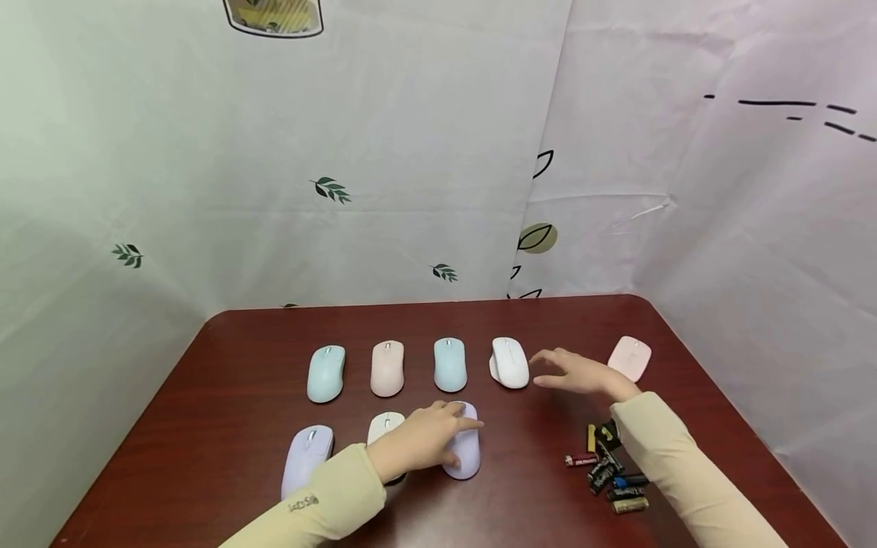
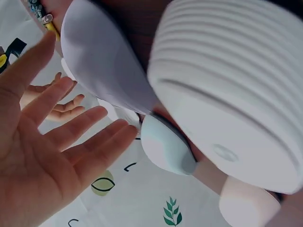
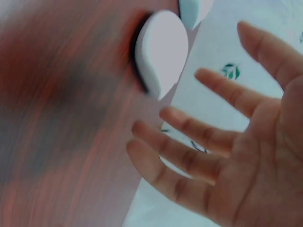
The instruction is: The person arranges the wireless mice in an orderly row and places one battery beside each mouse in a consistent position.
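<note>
Lavender mouse (image 1: 469,458) on surface (image 1: 521,487), left hand (image 1: 423,438) over it, loose, gripping nothing. Right hand (image 1: 582,374) likewise released, beyond lavender mouse, rightward. Looks slippery: probably best pinched by both flanks.

Batteries (image 1: 603,478) lie right of the front mice (image 1: 468,454).

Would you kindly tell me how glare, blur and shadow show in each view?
Head view: mostly sharp, with a pale sheen on the table near the bottom; left wrist view: the nearest white mouse looms large, the bottom pink mouse looks washed out; right wrist view: the table is blurred, with a dark smudgy shadow.
</note>
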